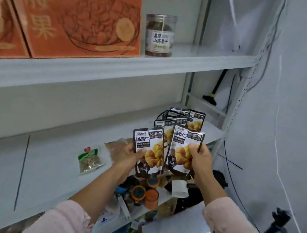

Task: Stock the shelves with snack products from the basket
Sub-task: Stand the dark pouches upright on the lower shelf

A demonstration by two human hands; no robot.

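At lower centre, left hand [131,159] and right hand [200,159] each pinched a chestnut pouch [150,148] upright, labels forward, probably to extend the standing row [184,119] behind.

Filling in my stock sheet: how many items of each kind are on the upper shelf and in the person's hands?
Orange gift boxes: 2
Clear snack jar: 1
Chestnut pouches: 2, one in the left hand, one in the right hand
Total: 5
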